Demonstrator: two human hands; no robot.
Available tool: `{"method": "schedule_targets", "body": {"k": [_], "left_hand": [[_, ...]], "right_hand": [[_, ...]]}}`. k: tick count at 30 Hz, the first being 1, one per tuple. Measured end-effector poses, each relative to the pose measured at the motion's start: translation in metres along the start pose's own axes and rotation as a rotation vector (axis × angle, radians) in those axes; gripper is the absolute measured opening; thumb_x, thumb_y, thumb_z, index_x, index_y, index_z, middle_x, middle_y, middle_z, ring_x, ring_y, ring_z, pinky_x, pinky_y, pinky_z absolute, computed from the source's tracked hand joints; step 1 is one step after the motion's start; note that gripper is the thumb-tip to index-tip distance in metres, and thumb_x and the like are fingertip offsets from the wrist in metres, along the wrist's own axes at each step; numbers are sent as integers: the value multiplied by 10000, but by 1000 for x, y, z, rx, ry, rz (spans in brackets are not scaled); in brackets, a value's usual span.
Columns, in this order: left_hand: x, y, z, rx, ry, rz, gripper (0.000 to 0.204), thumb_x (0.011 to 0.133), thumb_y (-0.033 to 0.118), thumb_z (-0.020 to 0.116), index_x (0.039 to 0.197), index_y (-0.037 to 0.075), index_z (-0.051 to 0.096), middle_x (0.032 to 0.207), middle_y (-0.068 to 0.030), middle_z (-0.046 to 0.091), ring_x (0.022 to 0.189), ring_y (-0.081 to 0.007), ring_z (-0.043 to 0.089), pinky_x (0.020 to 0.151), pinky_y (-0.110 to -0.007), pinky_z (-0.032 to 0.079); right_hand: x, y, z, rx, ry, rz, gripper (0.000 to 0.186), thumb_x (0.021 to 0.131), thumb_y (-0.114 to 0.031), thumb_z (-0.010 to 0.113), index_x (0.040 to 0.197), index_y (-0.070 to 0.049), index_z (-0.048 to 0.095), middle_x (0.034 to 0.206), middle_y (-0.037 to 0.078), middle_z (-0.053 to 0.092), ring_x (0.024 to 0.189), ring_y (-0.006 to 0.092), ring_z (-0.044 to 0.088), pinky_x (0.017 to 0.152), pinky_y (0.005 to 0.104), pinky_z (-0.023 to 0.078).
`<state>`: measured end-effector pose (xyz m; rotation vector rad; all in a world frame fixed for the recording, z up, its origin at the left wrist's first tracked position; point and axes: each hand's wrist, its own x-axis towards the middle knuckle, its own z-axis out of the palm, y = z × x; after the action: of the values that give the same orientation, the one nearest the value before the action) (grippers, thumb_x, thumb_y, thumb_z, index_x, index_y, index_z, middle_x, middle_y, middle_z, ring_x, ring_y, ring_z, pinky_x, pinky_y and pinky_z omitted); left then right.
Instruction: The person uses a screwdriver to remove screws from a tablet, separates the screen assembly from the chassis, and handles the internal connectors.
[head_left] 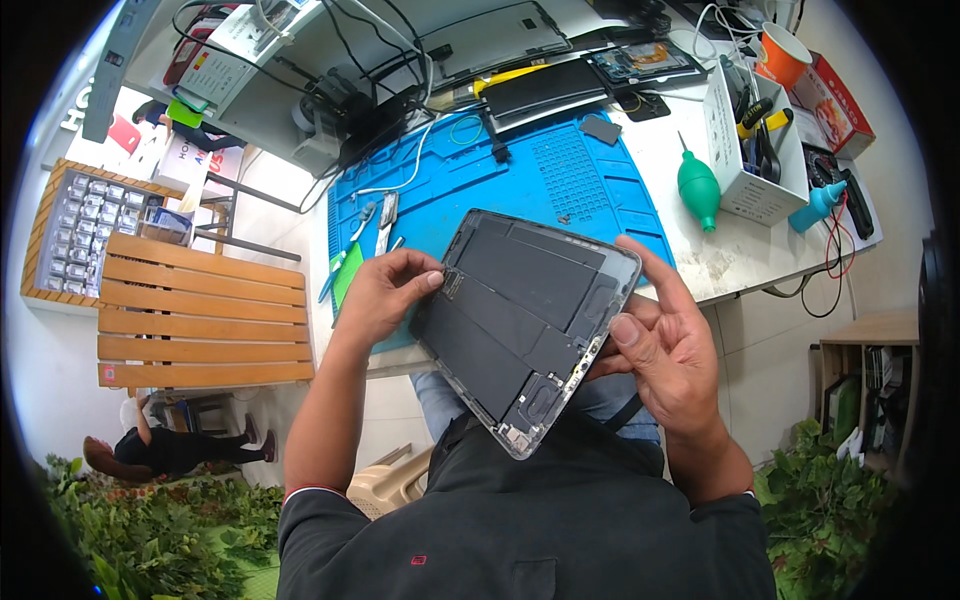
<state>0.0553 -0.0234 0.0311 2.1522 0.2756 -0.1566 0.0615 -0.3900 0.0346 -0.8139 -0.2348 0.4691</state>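
Note:
An opened tablet (520, 310) is held tilted in front of my body, above the bench's near edge. Its screen is off, so black battery cells and a silver rim with small parts show. My right hand (660, 350) grips the tablet's right edge, thumb on the inner face and fingers behind. My left hand (385, 295) is closed at the left edge, thumb and forefinger pinched there. Any small part between those fingertips is hidden. Under and beyond the tablet lies a blue repair mat (480, 165). Slim tools, among them metal tweezers (387, 222), rest near my left hand.
Past the mat lie a dark flat panel (545, 92) and another opened device (648, 62). At right stand a green air blower (698, 190), a white box of tools (755, 190), a blue bottle (818, 206) and an orange cup (783, 55). A slatted wooden bench (205, 325) is at left.

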Motion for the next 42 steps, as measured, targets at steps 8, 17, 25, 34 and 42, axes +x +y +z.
{"method": "schedule_targets", "body": {"k": [8,17,25,34,42], "left_hand": [[4,16,-4,117,-44,-77,258,939,234,888,1085,27,839,925,-39,804,866,-118,726,834,-288,563],[11,22,-8,113,-93,-106,266,918,229,914,1074,28,838,904,-34,797,864,-112,730,822,-282,564],[7,19,-4,146,-51,-94,221,926,203,902,1041,30,828,856,-18,774,785,-97,682,769,-285,545],[4,16,0,101,-26,-107,252,905,206,922,1053,26,825,868,-11,766,775,-83,660,769,-267,546],[9,22,0,108,-18,-139,379,830,190,969,1101,27,759,875,19,684,759,-64,609,751,-243,535]], "right_hand": [[-3,1,-6,-38,46,20,795,1107,-91,673,1734,36,201,1358,246,720,1153,255,771,880,381,687],[-10,13,-10,-144,95,-27,830,1064,27,644,1744,62,169,1442,240,668,1293,222,685,1083,344,557],[-22,28,-40,-207,154,102,825,1056,63,590,1747,66,141,1412,226,679,1238,191,695,1022,319,579],[-31,37,-39,-221,202,136,809,1055,55,566,1745,55,144,1429,220,666,1202,177,701,969,315,599],[-39,37,-32,-224,204,95,812,1070,61,552,1750,49,108,1510,242,620,1322,203,668,1071,311,526]]}}
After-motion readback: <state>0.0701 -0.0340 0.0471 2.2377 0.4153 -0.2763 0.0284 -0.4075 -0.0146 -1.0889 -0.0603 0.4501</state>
